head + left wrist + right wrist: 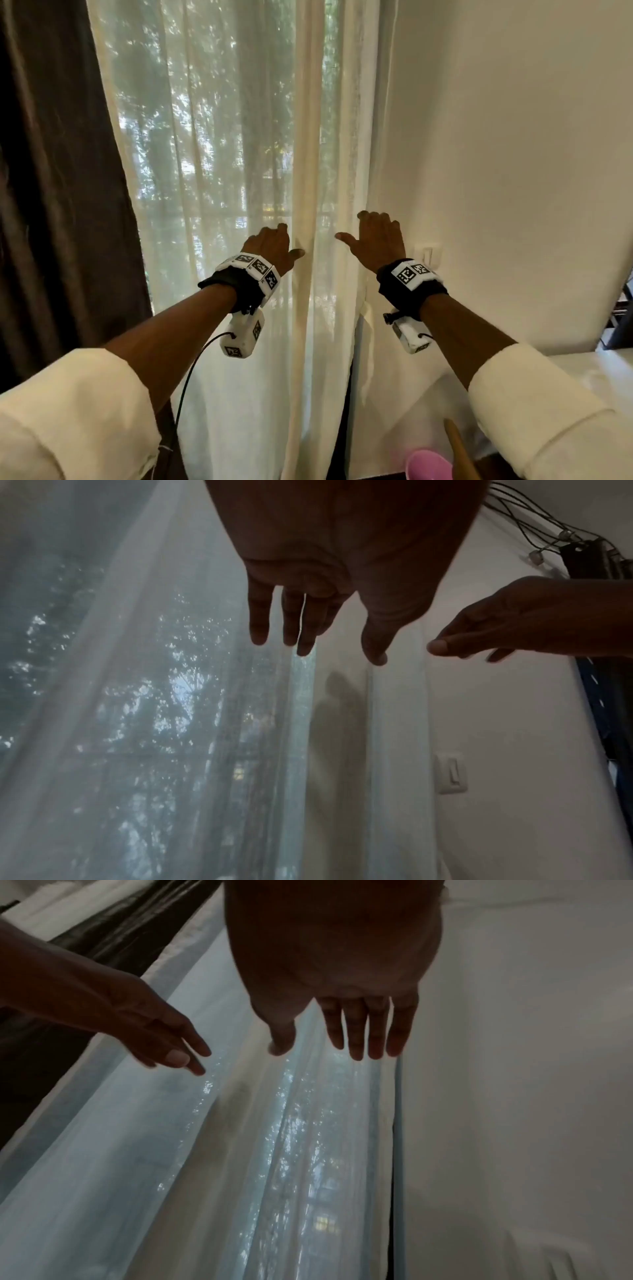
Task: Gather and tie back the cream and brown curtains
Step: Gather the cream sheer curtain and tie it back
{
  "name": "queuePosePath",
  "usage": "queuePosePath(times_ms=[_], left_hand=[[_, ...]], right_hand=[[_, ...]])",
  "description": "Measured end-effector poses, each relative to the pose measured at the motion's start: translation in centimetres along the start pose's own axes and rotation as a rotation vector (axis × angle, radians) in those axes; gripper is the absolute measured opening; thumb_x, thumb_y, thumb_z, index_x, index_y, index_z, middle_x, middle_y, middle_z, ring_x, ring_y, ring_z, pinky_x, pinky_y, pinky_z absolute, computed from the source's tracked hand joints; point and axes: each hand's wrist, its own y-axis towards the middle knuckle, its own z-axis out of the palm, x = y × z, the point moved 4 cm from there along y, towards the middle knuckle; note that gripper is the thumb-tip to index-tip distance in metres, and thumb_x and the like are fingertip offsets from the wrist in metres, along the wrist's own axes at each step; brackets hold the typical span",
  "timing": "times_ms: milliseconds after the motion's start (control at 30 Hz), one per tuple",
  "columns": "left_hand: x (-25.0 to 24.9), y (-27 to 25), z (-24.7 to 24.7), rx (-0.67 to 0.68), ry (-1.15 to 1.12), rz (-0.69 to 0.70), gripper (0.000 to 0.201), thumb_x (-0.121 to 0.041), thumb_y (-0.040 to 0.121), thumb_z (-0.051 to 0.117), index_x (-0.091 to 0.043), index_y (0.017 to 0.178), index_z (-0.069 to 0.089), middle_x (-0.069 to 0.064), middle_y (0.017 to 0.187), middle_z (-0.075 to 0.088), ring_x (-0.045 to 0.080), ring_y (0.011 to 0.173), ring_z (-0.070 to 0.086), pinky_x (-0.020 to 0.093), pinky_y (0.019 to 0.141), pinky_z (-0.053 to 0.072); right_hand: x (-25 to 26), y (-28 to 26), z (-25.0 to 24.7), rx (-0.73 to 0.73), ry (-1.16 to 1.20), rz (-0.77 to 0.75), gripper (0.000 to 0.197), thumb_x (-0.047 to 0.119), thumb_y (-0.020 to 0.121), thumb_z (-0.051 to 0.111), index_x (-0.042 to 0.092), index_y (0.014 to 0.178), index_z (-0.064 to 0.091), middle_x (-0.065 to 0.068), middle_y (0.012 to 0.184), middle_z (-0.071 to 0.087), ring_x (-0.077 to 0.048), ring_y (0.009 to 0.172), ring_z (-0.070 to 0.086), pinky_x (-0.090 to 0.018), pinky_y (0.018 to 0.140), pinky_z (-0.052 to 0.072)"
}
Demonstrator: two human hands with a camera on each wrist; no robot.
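A sheer cream curtain (219, 154) hangs across the window, with trees showing through it. A dark brown curtain (58, 171) hangs at the far left. My left hand (270, 241) reaches toward a thick fold near the curtain's middle, fingers straight (301, 631), holding nothing. My right hand (376, 240) is stretched out flat at the curtain's right edge by the wall, fingers straight (363, 1031), thumb spread to the left. Whether the fingertips touch the cloth I cannot tell. In the left wrist view the right hand (507, 631) shows at the right; in the right wrist view the left hand (143, 1031) shows at the left.
A white wall (513, 154) stands right of the curtain with a light switch (428, 253) just beyond my right hand. A pink bowl (428, 466) and a wooden handle (459, 452) sit low at the bottom. A dark shelf (621, 315) is at the far right.
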Motion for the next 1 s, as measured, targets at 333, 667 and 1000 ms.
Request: queuePosePath(times_ms=[333,667,1000], left_hand=[[-4.1,1.3,8.0,0.046,-0.224,-0.126,0.086,-0.053,0.086,0.056,-0.008,0.146,0.015,0.021,0.134,0.048,0.035,0.123,0.049,0.044,0.096,0.042],[-3.1,2.7,13.8,0.038,-0.331,-0.29,0.074,-0.053,0.083,0.059,-0.013,0.138,0.03,0.012,0.125,0.061,0.034,0.116,0.056,0.041,0.089,0.046],[-5.0,3.4,14.2,-0.066,-0.225,-0.323,0.022,-0.026,0.091,0.049,-0.01,0.1,0.06,0.016,0.097,0.068,0.037,0.09,0.064,0.035,0.071,0.046]], right_hand=[[-6.5,-0.1,7.5,0.511,0.132,0.168,0.065,0.05,0.083,0.066,0.007,0.128,0.049,-0.016,0.132,0.051,-0.033,0.121,0.05,-0.039,0.098,0.044],[-5.3,1.8,13.5,0.381,0.608,0.118,0.028,0.034,0.083,0.072,0.009,0.085,0.06,-0.015,0.088,0.064,-0.026,0.086,0.061,-0.035,0.076,0.048],[-5.1,1.4,7.8,-0.239,0.398,-0.034,0.019,0.009,0.076,0.058,0.011,0.094,0.065,-0.011,0.071,0.069,-0.033,0.067,0.064,-0.029,0.062,0.039]])
